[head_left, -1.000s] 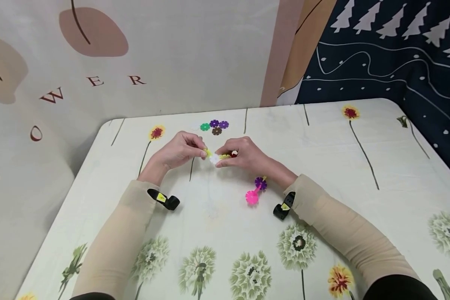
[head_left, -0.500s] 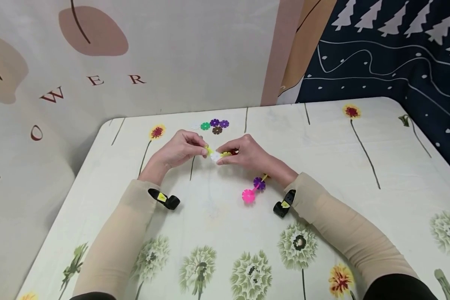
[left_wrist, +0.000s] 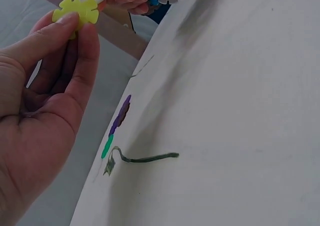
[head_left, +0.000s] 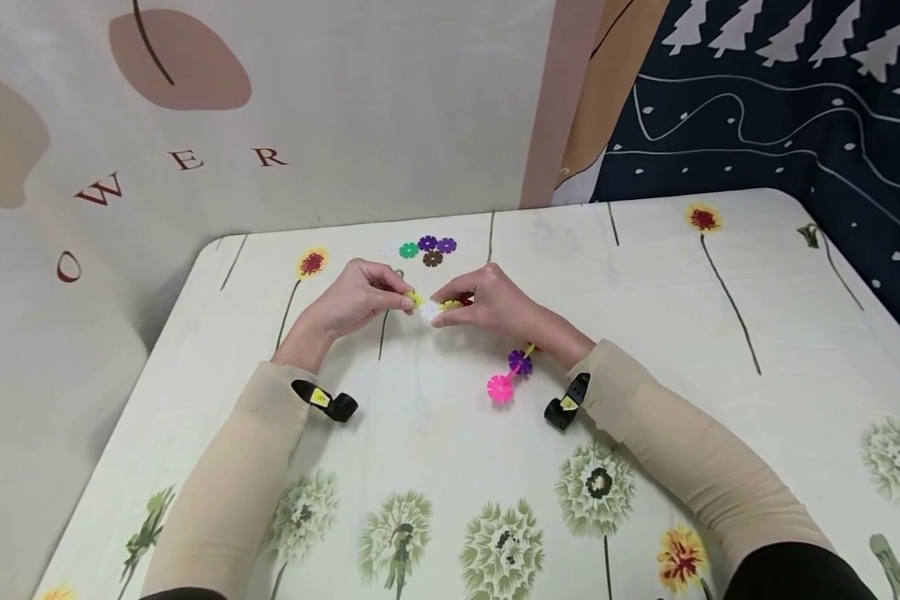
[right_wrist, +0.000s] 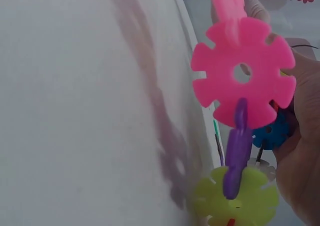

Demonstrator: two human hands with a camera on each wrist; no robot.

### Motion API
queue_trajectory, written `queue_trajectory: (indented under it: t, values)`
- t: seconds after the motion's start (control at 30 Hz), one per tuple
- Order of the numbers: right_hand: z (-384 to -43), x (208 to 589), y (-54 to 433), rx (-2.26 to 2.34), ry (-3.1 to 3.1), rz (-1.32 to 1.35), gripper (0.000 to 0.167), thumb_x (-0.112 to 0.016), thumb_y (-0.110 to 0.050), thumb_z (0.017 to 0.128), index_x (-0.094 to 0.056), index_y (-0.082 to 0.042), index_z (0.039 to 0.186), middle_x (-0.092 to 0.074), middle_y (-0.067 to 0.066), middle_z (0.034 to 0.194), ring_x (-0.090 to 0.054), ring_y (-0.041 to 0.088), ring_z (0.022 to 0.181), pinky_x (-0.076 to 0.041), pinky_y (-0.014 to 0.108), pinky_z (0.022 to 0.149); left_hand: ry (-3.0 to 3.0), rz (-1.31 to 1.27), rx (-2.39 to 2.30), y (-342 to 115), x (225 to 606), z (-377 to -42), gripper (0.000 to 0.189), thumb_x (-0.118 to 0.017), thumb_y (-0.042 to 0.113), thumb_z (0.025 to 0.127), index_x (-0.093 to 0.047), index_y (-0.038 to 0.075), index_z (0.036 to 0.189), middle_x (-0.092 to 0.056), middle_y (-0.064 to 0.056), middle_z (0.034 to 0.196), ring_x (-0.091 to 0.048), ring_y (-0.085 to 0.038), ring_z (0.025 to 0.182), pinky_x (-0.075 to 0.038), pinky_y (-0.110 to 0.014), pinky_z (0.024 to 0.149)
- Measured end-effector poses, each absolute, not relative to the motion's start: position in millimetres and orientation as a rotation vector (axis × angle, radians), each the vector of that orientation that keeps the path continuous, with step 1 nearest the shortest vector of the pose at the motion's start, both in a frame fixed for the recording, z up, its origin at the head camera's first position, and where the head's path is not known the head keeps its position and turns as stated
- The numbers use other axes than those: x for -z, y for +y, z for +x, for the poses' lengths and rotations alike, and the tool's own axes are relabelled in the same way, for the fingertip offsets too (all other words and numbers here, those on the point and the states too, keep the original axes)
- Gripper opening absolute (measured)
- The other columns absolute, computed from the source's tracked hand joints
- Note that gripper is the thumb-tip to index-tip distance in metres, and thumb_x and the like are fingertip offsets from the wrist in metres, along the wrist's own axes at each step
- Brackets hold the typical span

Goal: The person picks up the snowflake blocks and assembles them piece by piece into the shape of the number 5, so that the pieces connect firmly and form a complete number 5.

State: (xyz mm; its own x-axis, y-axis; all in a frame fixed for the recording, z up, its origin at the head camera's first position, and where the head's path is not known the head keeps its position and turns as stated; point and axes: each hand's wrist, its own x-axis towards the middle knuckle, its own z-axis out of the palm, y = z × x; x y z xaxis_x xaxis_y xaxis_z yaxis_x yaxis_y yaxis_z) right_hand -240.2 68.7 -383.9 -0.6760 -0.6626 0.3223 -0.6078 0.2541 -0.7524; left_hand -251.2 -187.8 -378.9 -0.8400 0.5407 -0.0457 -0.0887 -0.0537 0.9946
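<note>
Thumb and fingers of my left hand point(head_left: 356, 302) pinch a yellow notched plastic disc point(left_wrist: 75, 11), a snowflake building piece. My right hand point(head_left: 495, 304) holds a chain of such discs slotted together at angles. At its near end a white disc point(head_left: 429, 312) meets the yellow one; whether their slots are joined I cannot tell. From under my right hand the rest of the chain hangs down, with a pink disc point(right_wrist: 220, 78), a purple disc point(right_wrist: 238, 156) and a yellow-green disc point(right_wrist: 262, 193). A blue disc point(right_wrist: 270, 135) shows near the right palm, which hides part of the chain.
Beyond my hands, loose discs lie on the flower-print tablecloth point(head_left: 420, 467): a green disc point(head_left: 408, 250), two purple ones point(head_left: 447, 245), a brown disc point(head_left: 432, 258) and a faint white one beside the green. The table meets a fabric backdrop point(head_left: 390, 150) behind.
Both hands stay close together with the yellow and white discs between them, shifting only slightly. The chain's dangling pink end sways a little to the left and partly back.
</note>
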Motion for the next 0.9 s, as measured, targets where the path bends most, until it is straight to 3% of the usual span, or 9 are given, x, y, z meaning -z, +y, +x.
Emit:
queue_trajectory:
  t: [0.33,0.67,0.9]
  values:
    - [-237,387,71,1.389,2.351,-1.256,0.028,-0.086,-0.015,0.084,-0.08,0.0,0.106,-0.078,0.007,0.1,-0.07,0.01,0.082,-0.057,0.027,0.072,1.937,0.631,-1.71,-187,376,-253,0.02,-0.072,-0.016,0.085,-0.079,0.003,0.084,-0.072,-0.013,0.083,-0.07,-0.021,0.075,-0.058,-0.031,0.072]
    - [-242,386,74,1.34,2.383,-1.205,0.028,-0.086,-0.016,0.085,-0.079,-0.002,0.109,-0.078,0.005,0.102,-0.069,0.011,0.084,-0.057,0.026,0.075,2.059,0.553,-1.647,-182,374,-253,0.014,-0.075,-0.01,0.086,-0.079,0.004,0.086,-0.074,-0.013,0.087,-0.068,-0.022,0.078,-0.054,-0.033,0.073]
    - [-251,380,78,1.095,2.461,-1.327,0.033,-0.085,-0.016,0.086,-0.077,0.0,0.114,-0.076,0.008,0.106,-0.07,0.017,0.092,-0.056,0.032,0.084,2.145,0.528,-1.603,-182,376,-254,0.01,-0.079,-0.006,0.084,-0.078,-0.001,0.092,-0.073,-0.008,0.09,-0.065,-0.02,0.081,-0.053,-0.029,0.072]
